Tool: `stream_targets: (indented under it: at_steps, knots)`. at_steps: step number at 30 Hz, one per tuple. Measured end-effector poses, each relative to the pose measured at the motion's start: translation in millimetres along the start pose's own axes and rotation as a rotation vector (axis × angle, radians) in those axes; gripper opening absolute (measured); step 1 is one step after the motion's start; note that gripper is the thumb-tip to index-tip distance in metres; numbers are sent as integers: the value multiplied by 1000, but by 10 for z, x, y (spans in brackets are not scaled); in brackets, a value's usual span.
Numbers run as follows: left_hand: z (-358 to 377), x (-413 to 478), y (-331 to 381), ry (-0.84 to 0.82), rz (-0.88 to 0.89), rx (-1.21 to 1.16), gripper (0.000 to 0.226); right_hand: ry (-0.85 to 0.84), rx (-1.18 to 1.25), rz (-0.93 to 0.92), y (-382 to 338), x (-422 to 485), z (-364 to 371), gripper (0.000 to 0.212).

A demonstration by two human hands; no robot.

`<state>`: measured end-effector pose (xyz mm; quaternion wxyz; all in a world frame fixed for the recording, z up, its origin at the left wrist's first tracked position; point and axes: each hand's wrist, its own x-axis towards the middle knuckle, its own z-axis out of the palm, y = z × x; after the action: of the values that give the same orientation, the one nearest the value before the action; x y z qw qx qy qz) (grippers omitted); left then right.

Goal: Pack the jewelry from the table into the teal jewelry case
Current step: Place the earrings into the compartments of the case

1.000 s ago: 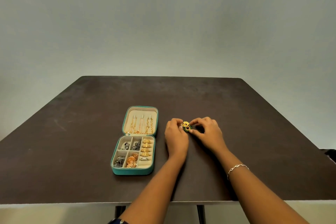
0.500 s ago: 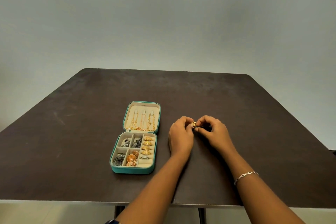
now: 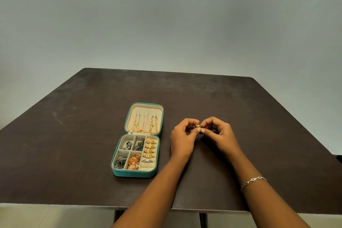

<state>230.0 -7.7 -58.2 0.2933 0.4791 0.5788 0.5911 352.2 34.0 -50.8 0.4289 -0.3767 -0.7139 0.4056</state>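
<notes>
Between both hands, the left hand [image 3: 182, 139] and right hand [image 3: 220, 135] pinch a small gold piece [image 3: 198, 126]; left of them lies the open teal jewelry case [image 3: 136, 173].

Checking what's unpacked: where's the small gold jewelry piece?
Head view: small gold piece, pinched between left hand and right hand, right of the teal jewelry case.

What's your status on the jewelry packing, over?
Left hand and right hand both pinch one small gold piece, right of the case. Case open, most compartments filled. Nothing between hands and case.
</notes>
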Motion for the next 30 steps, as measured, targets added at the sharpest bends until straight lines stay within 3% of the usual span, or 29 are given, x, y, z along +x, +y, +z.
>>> stream_targets:
  at_steps: [6,12,17,23,30]
  knots:
    - [-50,-3,10,-6,-43,-233,29,-37,-18,-17,33,7,-1,5]
    - [-26,17,-23,151,-100,-205,38,-10,-47,-14,58,29,8,3]
    - [-15,0,3,313,-136,-124,15,68,-384,-94,98,180,97,16]
    - [-21,-22,20,341,-96,-56,20,-83,-656,-168,92,299,211,17]
    - [0,-27,31,311,-49,-7,16,-83,-779,-225,107,320,249,13]
